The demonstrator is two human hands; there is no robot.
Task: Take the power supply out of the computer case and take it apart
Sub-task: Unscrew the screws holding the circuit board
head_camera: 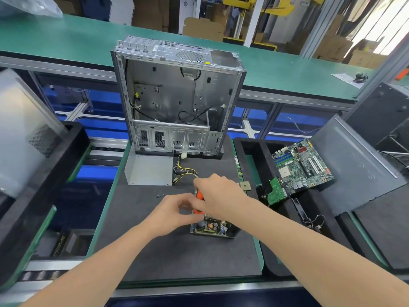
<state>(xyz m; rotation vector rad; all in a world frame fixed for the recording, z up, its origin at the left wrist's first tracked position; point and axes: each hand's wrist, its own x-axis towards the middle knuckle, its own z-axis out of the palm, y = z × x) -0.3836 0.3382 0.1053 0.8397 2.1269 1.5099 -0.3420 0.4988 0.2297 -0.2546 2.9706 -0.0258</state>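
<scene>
Currently the right hand grips an orange screwdriver over the opened power supply, which lies right of the middle of the mat. The left hand curls its fingers beside the screwdriver; whether they pinch it cannot be told. The computer case stands at the mat's far edge.

Screwdriver: tip hidden under right hand.
Board: far end hidden by left hand and right wrist.
Specks, centre: too small to tell.
Panel: cut off at left edge.
</scene>
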